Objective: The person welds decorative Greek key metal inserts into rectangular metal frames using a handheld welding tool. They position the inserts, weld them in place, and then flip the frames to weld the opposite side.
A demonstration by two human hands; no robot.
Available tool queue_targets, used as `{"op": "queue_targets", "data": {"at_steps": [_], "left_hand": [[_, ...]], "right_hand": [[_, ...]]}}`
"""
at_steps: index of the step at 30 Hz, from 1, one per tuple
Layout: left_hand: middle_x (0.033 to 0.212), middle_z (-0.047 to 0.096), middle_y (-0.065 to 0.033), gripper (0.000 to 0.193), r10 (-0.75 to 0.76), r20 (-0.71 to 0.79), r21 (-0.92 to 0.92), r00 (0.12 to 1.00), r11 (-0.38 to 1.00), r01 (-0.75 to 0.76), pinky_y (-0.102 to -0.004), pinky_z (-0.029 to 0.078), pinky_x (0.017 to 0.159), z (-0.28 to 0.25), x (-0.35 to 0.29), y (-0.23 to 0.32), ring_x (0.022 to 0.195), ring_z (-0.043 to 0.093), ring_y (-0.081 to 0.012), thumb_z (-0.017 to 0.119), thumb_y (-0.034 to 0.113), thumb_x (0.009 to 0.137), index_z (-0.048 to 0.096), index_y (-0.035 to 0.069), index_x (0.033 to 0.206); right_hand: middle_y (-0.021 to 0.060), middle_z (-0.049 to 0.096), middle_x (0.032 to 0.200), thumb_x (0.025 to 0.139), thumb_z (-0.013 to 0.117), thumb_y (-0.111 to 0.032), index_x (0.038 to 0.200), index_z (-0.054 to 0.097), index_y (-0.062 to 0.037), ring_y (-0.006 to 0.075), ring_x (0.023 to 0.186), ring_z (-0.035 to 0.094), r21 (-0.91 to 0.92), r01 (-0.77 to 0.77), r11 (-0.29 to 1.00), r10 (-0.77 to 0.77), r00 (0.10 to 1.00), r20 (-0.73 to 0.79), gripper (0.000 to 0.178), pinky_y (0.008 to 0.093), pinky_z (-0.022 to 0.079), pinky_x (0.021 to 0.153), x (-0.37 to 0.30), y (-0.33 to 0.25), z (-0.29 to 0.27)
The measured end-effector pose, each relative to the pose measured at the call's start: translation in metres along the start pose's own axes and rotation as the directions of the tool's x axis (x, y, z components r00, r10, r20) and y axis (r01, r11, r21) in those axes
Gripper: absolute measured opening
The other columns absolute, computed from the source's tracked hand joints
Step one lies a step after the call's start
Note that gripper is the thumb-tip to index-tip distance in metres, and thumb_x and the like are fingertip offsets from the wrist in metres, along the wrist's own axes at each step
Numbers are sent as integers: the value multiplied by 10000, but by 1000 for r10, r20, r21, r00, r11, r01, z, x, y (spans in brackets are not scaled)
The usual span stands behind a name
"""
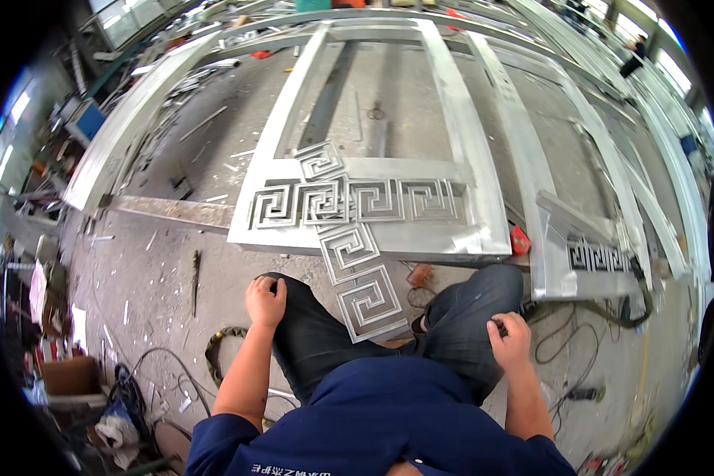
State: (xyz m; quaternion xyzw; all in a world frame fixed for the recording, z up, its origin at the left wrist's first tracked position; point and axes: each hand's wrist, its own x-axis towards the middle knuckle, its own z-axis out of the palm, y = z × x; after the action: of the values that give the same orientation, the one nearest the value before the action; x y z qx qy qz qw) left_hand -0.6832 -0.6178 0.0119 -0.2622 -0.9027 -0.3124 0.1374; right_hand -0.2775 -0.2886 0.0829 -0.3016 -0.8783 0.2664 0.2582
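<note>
I sit before a silver metal frame (254,178) with my knees spread. My left hand (266,300) rests on my left knee, its fingers curled in. My right hand (509,339) is beside my right thigh, loosely closed, and no object shows in it. One strip of square-spiral metal fretwork (432,200) lies crosswise in the near end of the frame. A second fretwork strip (369,300) lies slanting over it, its near end jutting out between my knees. Neither hand touches the strips.
Another silver frame (559,287) with a fretwork insert stands at the right, beside a red object (520,240). Cables (583,357) trail on the floor at the right. Metal offcuts (202,124) litter the far left. A cardboard box (70,375) stands near left; another person (633,57) is far right.
</note>
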Motion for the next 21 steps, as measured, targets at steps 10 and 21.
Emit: {"op": "queue_targets", "data": {"at_steps": [10, 21], "left_hand": [[960, 673, -62, 382, -423, 378, -584, 824, 582, 566, -343, 535, 743, 1, 1, 105, 854, 658, -191, 692, 323, 972, 644, -29, 1114], [978, 657, -84, 341, -517, 768, -438, 378, 7, 899, -418, 617, 663, 69, 34, 131, 834, 690, -229, 676, 340, 995, 570, 42, 1121]], "right_hand": [[120, 607, 704, 844, 744, -132, 808, 685, -27, 318, 635, 595, 56, -96, 994, 102, 990, -102, 126, 403, 472, 598, 6, 62, 23], [128, 622, 729, 863, 736, -112, 849, 686, -5, 246, 608, 601, 45, -110, 993, 115, 984, -139, 119, 336, 478, 587, 6, 92, 26]]}}
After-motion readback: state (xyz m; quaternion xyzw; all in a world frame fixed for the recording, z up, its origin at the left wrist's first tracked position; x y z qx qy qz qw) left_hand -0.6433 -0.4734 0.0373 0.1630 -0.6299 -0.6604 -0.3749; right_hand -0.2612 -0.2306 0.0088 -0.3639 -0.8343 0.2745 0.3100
